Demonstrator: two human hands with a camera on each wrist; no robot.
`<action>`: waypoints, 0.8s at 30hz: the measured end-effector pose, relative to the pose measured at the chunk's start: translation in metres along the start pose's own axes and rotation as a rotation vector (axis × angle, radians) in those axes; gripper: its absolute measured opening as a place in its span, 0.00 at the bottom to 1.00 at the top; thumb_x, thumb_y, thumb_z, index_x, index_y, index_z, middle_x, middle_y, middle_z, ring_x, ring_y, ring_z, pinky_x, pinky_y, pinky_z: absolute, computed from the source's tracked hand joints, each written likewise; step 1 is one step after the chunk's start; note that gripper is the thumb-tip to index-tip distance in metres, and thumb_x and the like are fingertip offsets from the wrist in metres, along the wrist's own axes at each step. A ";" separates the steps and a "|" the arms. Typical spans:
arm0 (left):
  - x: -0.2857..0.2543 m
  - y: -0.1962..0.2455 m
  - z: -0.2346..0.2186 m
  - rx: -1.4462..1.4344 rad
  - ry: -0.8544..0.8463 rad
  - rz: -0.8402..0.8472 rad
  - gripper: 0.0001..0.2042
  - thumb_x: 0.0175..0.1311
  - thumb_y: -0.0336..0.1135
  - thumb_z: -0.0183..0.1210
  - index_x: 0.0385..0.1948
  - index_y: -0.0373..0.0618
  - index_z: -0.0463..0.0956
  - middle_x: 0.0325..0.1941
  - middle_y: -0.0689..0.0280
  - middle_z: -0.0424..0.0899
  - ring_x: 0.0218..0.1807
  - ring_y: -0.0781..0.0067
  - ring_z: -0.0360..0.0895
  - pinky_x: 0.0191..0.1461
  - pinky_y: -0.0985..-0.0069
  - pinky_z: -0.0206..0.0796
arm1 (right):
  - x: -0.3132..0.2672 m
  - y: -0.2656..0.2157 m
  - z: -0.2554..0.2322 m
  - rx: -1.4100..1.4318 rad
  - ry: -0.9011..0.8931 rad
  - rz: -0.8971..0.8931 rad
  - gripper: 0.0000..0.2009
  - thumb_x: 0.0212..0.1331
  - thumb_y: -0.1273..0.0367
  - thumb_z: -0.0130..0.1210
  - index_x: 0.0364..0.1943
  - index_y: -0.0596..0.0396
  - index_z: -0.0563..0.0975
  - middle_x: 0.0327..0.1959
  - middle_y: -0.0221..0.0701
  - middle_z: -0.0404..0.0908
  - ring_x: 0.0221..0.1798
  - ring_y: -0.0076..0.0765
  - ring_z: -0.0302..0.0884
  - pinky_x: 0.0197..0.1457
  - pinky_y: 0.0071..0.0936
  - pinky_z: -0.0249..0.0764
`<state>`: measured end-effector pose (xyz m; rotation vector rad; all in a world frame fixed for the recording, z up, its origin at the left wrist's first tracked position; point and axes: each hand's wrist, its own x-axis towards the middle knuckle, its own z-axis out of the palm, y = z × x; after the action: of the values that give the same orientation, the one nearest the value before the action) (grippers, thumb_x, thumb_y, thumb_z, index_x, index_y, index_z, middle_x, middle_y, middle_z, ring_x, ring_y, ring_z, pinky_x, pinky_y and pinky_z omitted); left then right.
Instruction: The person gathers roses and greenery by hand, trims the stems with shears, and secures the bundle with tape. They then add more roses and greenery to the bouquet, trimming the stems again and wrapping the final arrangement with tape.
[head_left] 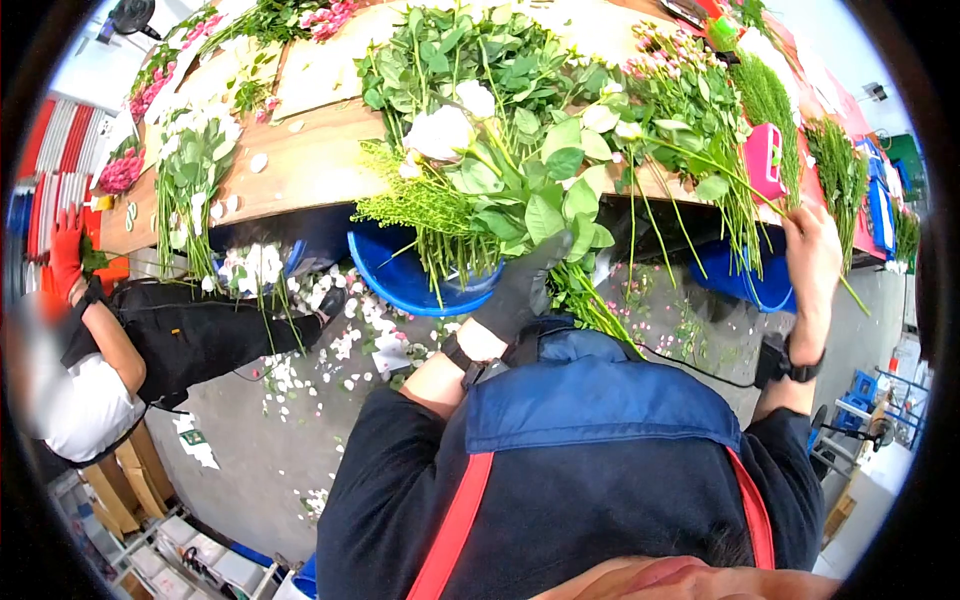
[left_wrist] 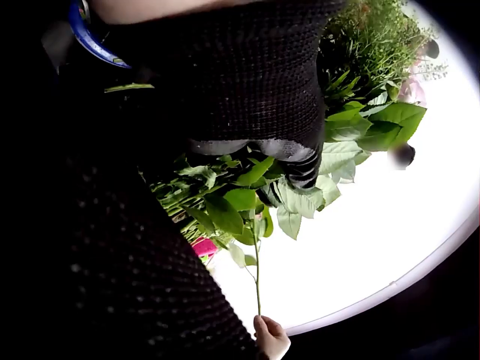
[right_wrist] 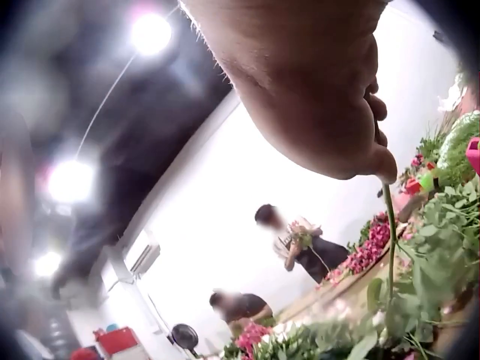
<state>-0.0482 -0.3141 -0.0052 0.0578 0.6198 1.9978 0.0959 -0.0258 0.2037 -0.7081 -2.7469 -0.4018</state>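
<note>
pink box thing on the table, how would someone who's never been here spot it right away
Start at the wooden table in the head view and follow its near edge right, towards the raised right hand. Just up and left of that hand, among green stems, is the pink box. Its smooth, solid, round-cornered shape sets it apart from the leafy bunches.

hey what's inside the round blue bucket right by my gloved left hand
The blue bucket shows its inner wall. Green stems hang across its opening, near your left hand, but whether they go inside is unclear. The bottom can't be seen behind them.
</note>
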 end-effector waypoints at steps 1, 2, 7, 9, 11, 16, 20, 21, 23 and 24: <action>-0.007 0.001 0.007 0.324 -0.021 0.215 0.14 0.64 0.39 0.57 0.47 0.44 0.72 0.44 0.61 0.80 0.46 0.64 0.78 0.53 0.60 0.71 | -0.007 0.006 -0.009 0.084 -0.033 0.098 0.06 0.53 0.69 0.57 0.31 0.57 0.78 0.33 0.39 0.76 0.37 0.45 0.75 0.41 0.34 0.71; 0.000 -0.003 -0.007 0.014 -0.034 -0.014 0.16 0.64 0.40 0.57 0.49 0.44 0.72 0.46 0.61 0.79 0.47 0.64 0.78 0.54 0.60 0.71 | -0.015 0.018 -0.012 0.239 -0.095 0.181 0.04 0.54 0.71 0.58 0.31 0.57 0.78 0.32 0.34 0.77 0.31 0.34 0.75 0.37 0.27 0.70; 0.006 -0.014 -0.033 -0.130 -0.002 -0.286 0.16 0.65 0.41 0.55 0.51 0.45 0.71 0.47 0.65 0.79 0.48 0.65 0.77 0.54 0.56 0.70 | -0.073 0.003 0.037 0.952 -0.226 0.438 0.03 0.54 0.75 0.60 0.31 0.55 0.77 0.28 0.19 0.72 0.31 0.14 0.67 0.36 0.14 0.65; 0.005 -0.031 -0.037 -0.373 -0.040 -0.297 0.12 0.64 0.37 0.55 0.47 0.47 0.74 0.47 0.67 0.79 0.49 0.67 0.76 0.55 0.59 0.68 | -0.093 -0.059 0.043 1.021 -0.359 0.455 0.03 0.53 0.75 0.59 0.29 0.55 0.77 0.29 0.19 0.72 0.32 0.15 0.68 0.38 0.14 0.67; 0.009 -0.050 -0.048 -0.149 -0.055 -0.205 0.12 0.64 0.37 0.56 0.46 0.46 0.75 0.47 0.67 0.79 0.48 0.69 0.75 0.56 0.65 0.67 | -0.126 -0.090 0.075 1.281 -0.485 0.527 0.05 0.50 0.78 0.61 0.29 0.57 0.76 0.30 0.21 0.72 0.32 0.16 0.69 0.38 0.15 0.68; 0.015 -0.047 0.017 0.566 0.030 -0.049 0.18 0.56 0.40 0.64 0.47 0.44 0.77 0.46 0.68 0.81 0.44 0.77 0.75 0.50 0.75 0.67 | -0.165 -0.089 0.134 1.545 -0.536 0.309 0.12 0.47 0.83 0.62 0.33 0.58 0.73 0.35 0.27 0.72 0.34 0.17 0.70 0.38 0.14 0.69; 0.024 -0.071 0.048 0.582 0.033 -0.277 0.21 0.58 0.44 0.64 0.50 0.44 0.74 0.44 0.66 0.81 0.44 0.75 0.76 0.47 0.75 0.69 | -0.160 -0.043 0.148 1.402 -0.687 0.355 0.16 0.50 0.77 0.63 0.41 0.58 0.70 0.40 0.28 0.71 0.36 0.17 0.69 0.40 0.18 0.71; 0.028 -0.078 0.058 0.618 0.017 -0.330 0.21 0.58 0.43 0.63 0.51 0.44 0.74 0.45 0.66 0.80 0.44 0.75 0.76 0.48 0.75 0.68 | -0.155 -0.028 0.149 1.273 -0.654 0.213 0.21 0.49 0.72 0.65 0.47 0.58 0.69 0.42 0.28 0.72 0.39 0.22 0.72 0.45 0.22 0.72; 0.050 -0.107 0.075 0.658 -0.037 -0.350 0.20 0.59 0.42 0.62 0.51 0.44 0.74 0.46 0.65 0.80 0.46 0.74 0.76 0.49 0.75 0.68 | -0.150 0.001 0.149 1.349 -0.601 0.184 0.27 0.48 0.70 0.66 0.53 0.58 0.68 0.44 0.31 0.75 0.41 0.29 0.75 0.49 0.26 0.72; 0.064 -0.126 0.084 0.667 -0.065 -0.353 0.20 0.59 0.41 0.61 0.51 0.44 0.74 0.46 0.65 0.80 0.46 0.73 0.75 0.50 0.74 0.68 | -0.152 0.027 0.152 1.315 -0.624 0.147 0.26 0.47 0.70 0.65 0.52 0.58 0.68 0.44 0.31 0.75 0.42 0.30 0.75 0.49 0.27 0.72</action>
<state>0.0478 -0.1805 -0.0022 0.3860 1.1450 1.3802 0.2080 -0.0179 0.0189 -0.6419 -2.5729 1.7278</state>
